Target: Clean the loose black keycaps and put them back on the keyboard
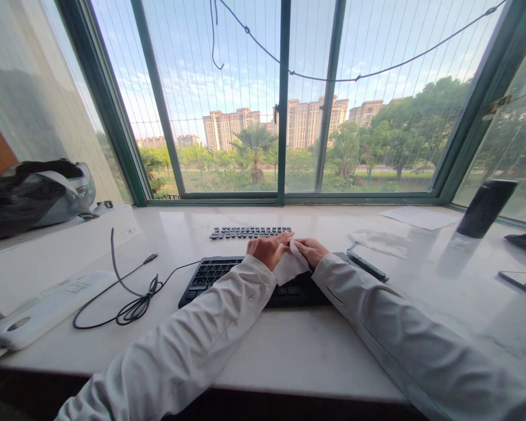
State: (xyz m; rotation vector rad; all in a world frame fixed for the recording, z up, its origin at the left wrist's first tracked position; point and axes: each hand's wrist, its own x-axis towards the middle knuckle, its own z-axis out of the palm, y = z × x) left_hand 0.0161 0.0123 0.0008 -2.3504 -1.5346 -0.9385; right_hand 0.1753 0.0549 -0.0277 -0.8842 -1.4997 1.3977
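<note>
Above a black keyboard [214,272], both hands meet at a white wipe [289,268]. My left hand [265,251] has its fingers bent and closed on the wipe, with the index finger reaching across the top. Pinched fingers of my right hand [313,251] grip the wipe's upper edge. Whether something small sits inside the wipe is hidden. The keyboard lies flat under my forearms, its middle covered by the hands and sleeves. Just behind it, loose black keycaps [249,233] lie in rows on the white counter [179,225].
Left of the keyboard a coiled black cable [140,305] lies near a white power strip [47,310] and a white box with a bag [38,193]. To the right are crumpled white tissue [381,241], a dark slim tool [368,266], a black cylinder [486,207] and a phone [523,282].
</note>
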